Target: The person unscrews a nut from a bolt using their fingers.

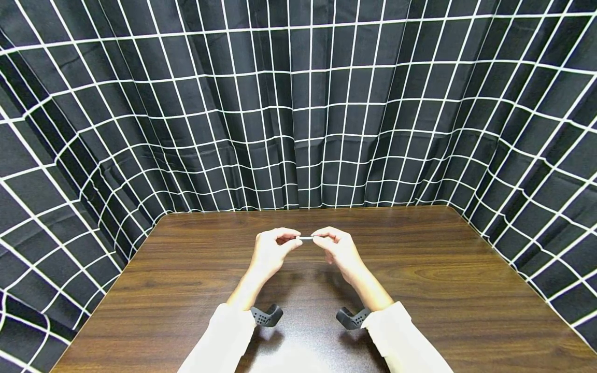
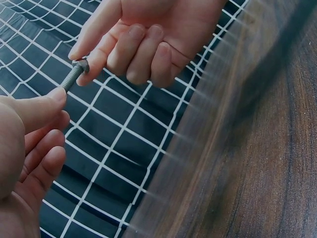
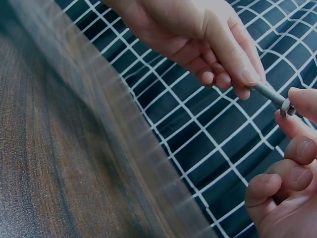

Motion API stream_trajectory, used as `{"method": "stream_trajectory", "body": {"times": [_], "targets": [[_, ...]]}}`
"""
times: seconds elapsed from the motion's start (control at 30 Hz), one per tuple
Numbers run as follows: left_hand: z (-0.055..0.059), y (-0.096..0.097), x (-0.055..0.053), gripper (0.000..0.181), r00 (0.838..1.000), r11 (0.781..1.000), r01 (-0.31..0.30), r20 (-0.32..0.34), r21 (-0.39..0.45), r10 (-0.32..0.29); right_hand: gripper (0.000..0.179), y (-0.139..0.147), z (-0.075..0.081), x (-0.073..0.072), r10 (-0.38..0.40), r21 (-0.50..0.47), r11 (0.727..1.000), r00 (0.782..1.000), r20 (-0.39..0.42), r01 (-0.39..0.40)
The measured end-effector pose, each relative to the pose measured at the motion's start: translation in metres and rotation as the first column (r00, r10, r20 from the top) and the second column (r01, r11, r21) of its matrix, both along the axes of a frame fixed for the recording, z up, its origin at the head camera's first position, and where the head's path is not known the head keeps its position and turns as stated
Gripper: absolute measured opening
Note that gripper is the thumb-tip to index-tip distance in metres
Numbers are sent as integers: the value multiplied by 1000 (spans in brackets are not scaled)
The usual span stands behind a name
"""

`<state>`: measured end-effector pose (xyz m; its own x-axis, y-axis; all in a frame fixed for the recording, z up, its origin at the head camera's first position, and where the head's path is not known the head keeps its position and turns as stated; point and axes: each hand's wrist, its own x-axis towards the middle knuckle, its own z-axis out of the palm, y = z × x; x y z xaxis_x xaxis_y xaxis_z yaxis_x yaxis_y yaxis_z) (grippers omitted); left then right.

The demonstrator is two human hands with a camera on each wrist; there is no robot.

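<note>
A thin grey metal bolt [image 1: 305, 238] is held up level above the table between both hands. In the left wrist view its threaded shank [image 2: 72, 79] shows plainly. My left hand [image 1: 269, 253] pinches the plain end of the shank between thumb and fingers. At the opposite end sits a hexagonal piece [image 3: 286, 107]; whether it is the head or a nut I cannot tell. Thumb and index finger of my right hand [image 1: 340, 249] pinch that hexagonal end, while its other fingers curl toward the palm. The fingertips cover both ends of the bolt.
Below the hands lies a brown wood-grain table [image 1: 186, 290]. A dark curtain with white grid lines [image 1: 298, 119] hangs behind it and along both sides. Dark camera mounts [image 1: 267, 315] are worn at the wrists, by the white sleeves.
</note>
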<state>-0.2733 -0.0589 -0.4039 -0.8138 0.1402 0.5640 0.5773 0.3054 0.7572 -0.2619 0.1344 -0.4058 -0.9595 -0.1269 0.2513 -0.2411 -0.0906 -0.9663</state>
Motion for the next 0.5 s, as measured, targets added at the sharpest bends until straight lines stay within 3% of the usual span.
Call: {"method": "stream_trajectory", "body": {"times": [0.5], "targets": [[-2, -1, -3, 15, 1000, 1000, 1, -28, 4, -1, 31, 0, 1, 1, 43, -53, 998, 998, -48, -45]]}}
